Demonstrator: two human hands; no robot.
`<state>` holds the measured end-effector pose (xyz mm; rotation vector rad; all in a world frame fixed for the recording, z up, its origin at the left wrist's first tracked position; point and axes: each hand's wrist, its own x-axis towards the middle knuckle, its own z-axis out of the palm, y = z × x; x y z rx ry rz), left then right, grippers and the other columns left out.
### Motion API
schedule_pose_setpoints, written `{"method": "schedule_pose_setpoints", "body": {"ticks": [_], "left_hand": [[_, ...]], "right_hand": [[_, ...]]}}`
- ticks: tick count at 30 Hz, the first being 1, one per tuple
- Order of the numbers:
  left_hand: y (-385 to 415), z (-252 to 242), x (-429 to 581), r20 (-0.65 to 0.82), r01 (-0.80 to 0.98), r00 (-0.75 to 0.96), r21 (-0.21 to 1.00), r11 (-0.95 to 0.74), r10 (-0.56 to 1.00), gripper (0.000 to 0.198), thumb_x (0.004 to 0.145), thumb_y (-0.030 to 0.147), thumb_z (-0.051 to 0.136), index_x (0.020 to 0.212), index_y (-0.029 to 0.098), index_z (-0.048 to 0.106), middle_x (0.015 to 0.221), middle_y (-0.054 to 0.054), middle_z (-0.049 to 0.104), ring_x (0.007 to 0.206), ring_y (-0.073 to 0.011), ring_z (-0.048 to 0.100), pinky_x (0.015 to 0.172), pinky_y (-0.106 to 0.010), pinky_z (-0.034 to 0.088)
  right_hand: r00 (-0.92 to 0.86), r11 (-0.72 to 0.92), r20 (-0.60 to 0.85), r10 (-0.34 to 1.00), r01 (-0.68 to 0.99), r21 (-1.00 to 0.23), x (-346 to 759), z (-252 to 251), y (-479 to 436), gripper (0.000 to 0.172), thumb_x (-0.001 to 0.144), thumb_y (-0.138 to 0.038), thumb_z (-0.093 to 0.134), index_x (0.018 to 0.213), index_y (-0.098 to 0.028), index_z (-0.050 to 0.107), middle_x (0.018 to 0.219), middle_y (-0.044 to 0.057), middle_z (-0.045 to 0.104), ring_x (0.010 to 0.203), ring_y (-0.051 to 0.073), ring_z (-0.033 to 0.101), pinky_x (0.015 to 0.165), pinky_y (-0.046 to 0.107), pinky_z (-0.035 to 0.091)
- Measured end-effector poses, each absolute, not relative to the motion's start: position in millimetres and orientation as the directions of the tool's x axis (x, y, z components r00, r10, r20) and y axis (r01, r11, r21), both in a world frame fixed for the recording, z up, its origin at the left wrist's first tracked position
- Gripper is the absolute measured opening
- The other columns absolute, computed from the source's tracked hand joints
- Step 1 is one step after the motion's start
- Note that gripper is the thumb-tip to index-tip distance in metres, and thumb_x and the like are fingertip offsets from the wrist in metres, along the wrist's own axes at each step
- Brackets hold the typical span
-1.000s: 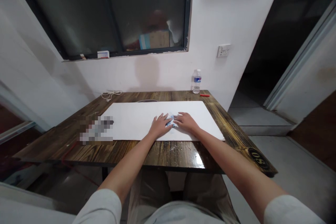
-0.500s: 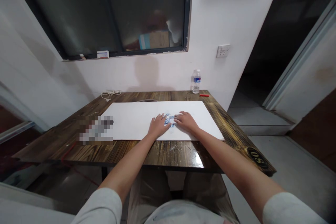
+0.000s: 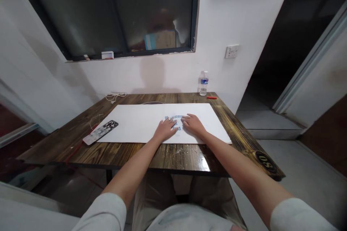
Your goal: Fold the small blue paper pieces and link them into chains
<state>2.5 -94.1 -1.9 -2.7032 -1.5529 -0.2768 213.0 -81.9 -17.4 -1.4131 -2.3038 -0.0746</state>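
Note:
Small blue-and-white tiles (image 3: 177, 116) lie between my hands on a white board (image 3: 141, 122); they are too small to identify exactly. Several form a slightly curved row at the far side, and others sit nearer, partly hidden under my fingers. My left hand (image 3: 165, 130) rests palm down with spread fingers over the left part of the tiles. Opposite it, my right hand (image 3: 193, 124) lies palm down, its fingertips touching or close to the row's right end. Neither hand is closed round anything.
A phone (image 3: 101, 132) lies across the board's left edge on the wooden table (image 3: 179, 158). At the back stand a water bottle (image 3: 204, 83) and, beside it, a red pen-like stick (image 3: 211, 97). A white cable (image 3: 115, 96) is at the back left.
The tiles have shifted from a jumbled cluster to a row at the far side with others nearer me. Both hands have moved only slightly and stay on the board.

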Motion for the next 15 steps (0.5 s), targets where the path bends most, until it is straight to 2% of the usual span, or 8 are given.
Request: {"method": "schedule_pose_setpoints", "body": {"ticks": [2,4,5,7,8,10,12,15], "left_hand": [[-92.5,-2.3,2.4,0.147,0.879,0.454,0.087,-0.469,0.879,0.062,0.092,0.060,0.039,0.146,0.030,0.040,0.158,-0.004,0.028,0.145,-0.0331,0.022,0.113,-0.058,0.021],[-92.0,-1.6,1.2,0.204,0.887,0.428,0.095,-0.453,0.881,0.065,0.090,0.062,0.040,0.146,0.029,0.039,0.159,-0.005,0.026,0.146,-0.0331,0.020,0.114,-0.059,0.019],[-92.1,-1.0,0.3,0.247,0.883,0.425,0.098,-0.459,0.871,0.061,0.092,0.060,0.040,0.144,0.029,0.043,0.158,-0.005,0.028,0.146,-0.0316,0.022,0.114,-0.057,0.020],[-93.0,0.2,-1.7,0.288,0.870,0.441,0.095,-0.484,0.850,0.048,0.095,0.053,0.035,0.128,0.028,0.060,0.151,-0.005,0.042,0.143,-0.0280,0.031,0.115,-0.051,0.023],[-93.7,0.6,-2.4,0.267,0.864,0.455,0.099,-0.493,0.850,0.047,0.097,0.051,0.032,0.122,0.028,0.065,0.145,-0.005,0.050,0.140,-0.0266,0.036,0.114,-0.048,0.026],[-94.8,0.7,-2.6,0.194,0.859,0.475,0.110,-0.501,0.858,0.051,0.097,0.051,0.029,0.123,0.027,0.065,0.139,-0.005,0.057,0.136,-0.0258,0.042,0.112,-0.044,0.031],[-95.3,0.0,-1.3,0.145,0.860,0.483,0.106,-0.499,0.864,0.056,0.095,0.056,0.031,0.137,0.027,0.053,0.148,-0.006,0.047,0.140,-0.0282,0.036,0.112,-0.048,0.029],[-94.2,-1.4,1.6,0.098,0.886,0.447,0.089,-0.455,0.889,0.068,0.090,0.068,0.030,0.148,0.034,0.036,0.159,-0.004,0.025,0.147,-0.0349,0.018,0.113,-0.061,0.018]], "right_hand": [[-0.333,0.447,0.429,0.840,0.873,-0.198,213.0,-17.3,-81.6,0.037,0.094,-0.024,0.041,0.119,-0.019,0.068,0.130,0.006,0.064,0.123,0.023,0.051,0.105,0.037,0.034],[-0.304,0.436,0.454,0.837,0.872,-0.220,213.3,-16.5,-82.2,0.035,0.094,-0.024,0.041,0.108,-0.017,0.073,0.118,0.008,0.070,0.113,0.023,0.058,0.099,0.036,0.039],[-0.309,0.443,0.455,0.835,0.868,-0.223,213.4,-16.2,-82.6,0.036,0.095,-0.025,0.041,0.101,-0.017,0.075,0.113,0.008,0.072,0.107,0.022,0.060,0.097,0.035,0.041],[-0.349,0.476,0.442,0.826,0.853,-0.216,213.4,-16.4,-83.0,0.039,0.097,-0.029,0.038,0.097,-0.018,0.076,0.109,0.008,0.073,0.103,0.021,0.062,0.095,0.034,0.042],[-0.376,0.494,0.428,0.822,0.845,-0.207,213.3,-17.1,-82.8,0.040,0.098,-0.031,0.037,0.100,-0.019,0.075,0.112,0.007,0.072,0.105,0.021,0.062,0.095,0.034,0.042],[-0.403,0.501,0.397,0.825,0.846,-0.182,213.2,-19.4,-81.8,0.040,0.099,-0.037,0.037,0.112,-0.023,0.072,0.124,0.007,0.067,0.115,0.023,0.058,0.100,0.039,0.041],[-0.384,0.468,0.376,0.843,0.869,-0.162,213.4,-22.1,-80.2,0.041,0.098,-0.043,0.039,0.127,-0.026,0.063,0.138,0.007,0.057,0.129,0.028,0.048,0.106,0.046,0.036],[-0.360,0.440,0.362,0.860,0.882,-0.168,214.2,-24.5,-78.4,0.053,0.097,-0.052,0.038,0.142,-0.026,0.048,0.154,0.007,0.036,0.142,0.032,0.029,0.111,0.051,0.029]]}}
